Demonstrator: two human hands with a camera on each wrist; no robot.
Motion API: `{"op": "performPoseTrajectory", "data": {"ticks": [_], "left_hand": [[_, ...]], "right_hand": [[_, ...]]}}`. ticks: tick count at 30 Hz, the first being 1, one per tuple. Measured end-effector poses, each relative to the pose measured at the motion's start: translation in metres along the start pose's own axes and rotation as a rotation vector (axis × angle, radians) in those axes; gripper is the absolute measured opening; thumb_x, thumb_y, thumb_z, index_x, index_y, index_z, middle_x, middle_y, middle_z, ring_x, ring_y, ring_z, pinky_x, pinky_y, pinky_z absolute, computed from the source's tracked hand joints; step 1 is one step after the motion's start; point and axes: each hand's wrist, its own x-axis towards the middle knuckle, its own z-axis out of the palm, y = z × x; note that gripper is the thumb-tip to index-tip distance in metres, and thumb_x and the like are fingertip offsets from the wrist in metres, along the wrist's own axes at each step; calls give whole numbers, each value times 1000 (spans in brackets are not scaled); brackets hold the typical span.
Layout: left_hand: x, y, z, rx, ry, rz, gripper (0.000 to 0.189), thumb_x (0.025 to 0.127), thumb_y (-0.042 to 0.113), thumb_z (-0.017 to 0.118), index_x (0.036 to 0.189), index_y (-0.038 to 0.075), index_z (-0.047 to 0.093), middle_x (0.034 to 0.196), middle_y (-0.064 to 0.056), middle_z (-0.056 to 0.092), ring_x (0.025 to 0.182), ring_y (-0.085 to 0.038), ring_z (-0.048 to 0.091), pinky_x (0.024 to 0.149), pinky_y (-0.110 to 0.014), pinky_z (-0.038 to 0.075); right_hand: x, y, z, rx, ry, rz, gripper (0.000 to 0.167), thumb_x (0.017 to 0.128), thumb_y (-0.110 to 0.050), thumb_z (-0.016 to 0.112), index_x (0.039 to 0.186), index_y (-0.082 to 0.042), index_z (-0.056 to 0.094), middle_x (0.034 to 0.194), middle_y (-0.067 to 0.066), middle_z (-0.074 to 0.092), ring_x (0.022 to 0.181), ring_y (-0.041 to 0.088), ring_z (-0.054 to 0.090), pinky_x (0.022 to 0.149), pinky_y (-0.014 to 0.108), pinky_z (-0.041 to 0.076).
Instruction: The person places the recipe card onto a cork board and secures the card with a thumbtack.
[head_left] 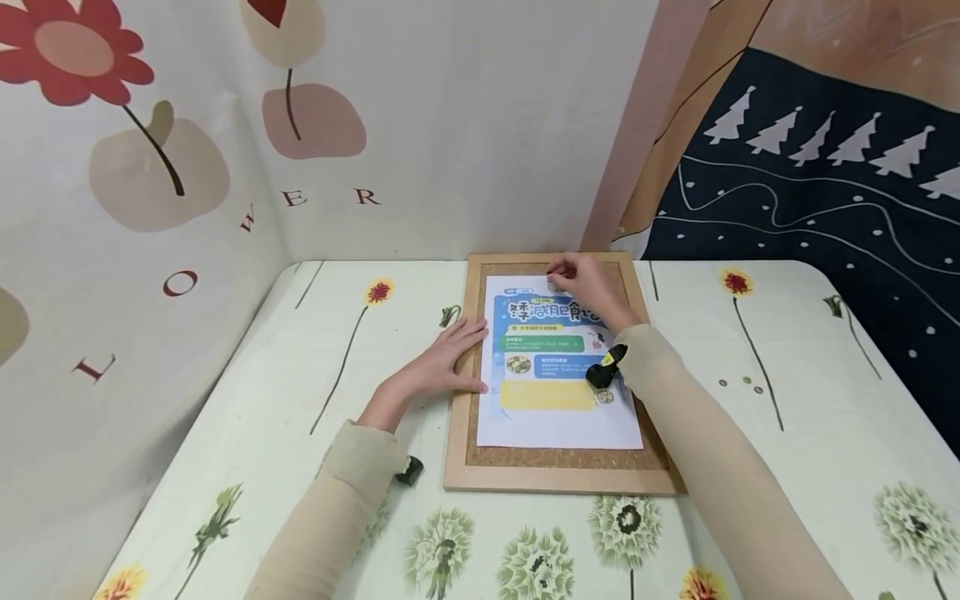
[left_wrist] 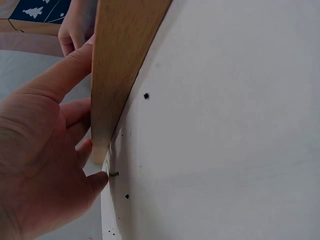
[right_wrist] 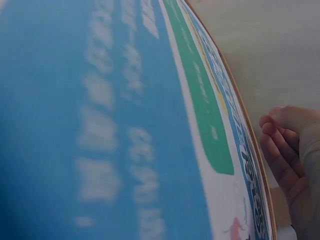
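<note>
A white printed poster [head_left: 555, 429] with blue, green and yellow blocks lies on a cork board [head_left: 525, 457] with a wooden frame [head_left: 555, 479]. My left hand [head_left: 442, 362] rests spread on the frame's left side, its thumb reaching the poster's edge. In the left wrist view, the fingers of the left hand [left_wrist: 50, 145] lie along the wooden side [left_wrist: 112, 75]. At the poster's top edge, my right hand [head_left: 588, 287] pinches with thumb and index fingertips together. The right wrist view shows the right hand [right_wrist: 290, 155] with the small tack-like thing mostly hidden in its fingertips.
Three small round tacks [head_left: 747, 380] lie on the flowered tablecloth [head_left: 810, 433] right of the board. A white printed curtain [head_left: 450, 125] hangs behind the table, and a dark cloth with white trees [head_left: 810, 183] hangs at the right. A black camera sits on each wrist.
</note>
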Motion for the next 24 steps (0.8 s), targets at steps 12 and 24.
{"op": "performPoseTrajectory", "data": {"ticks": [12, 24], "left_hand": [[0, 2, 0, 11, -4, -10, 96, 83, 40, 79, 159, 15, 25, 170, 2, 11, 158, -26, -7, 125, -60, 8], [0, 1, 1, 9, 0, -11, 96, 84, 39, 79, 159, 15, 26, 170, 2, 11, 158, -26, -6, 125, -59, 9]], "right_hand": [[8, 3, 0, -13, -50, 57, 21, 97, -23, 65, 115, -14, 69, 108, 7, 67, 95, 23, 59, 91, 33, 52], [17, 5, 2, -20, -85, 59, 20, 97, -20, 66, 114, -13, 71, 111, 9, 67, 97, 25, 57, 92, 34, 51]]}}
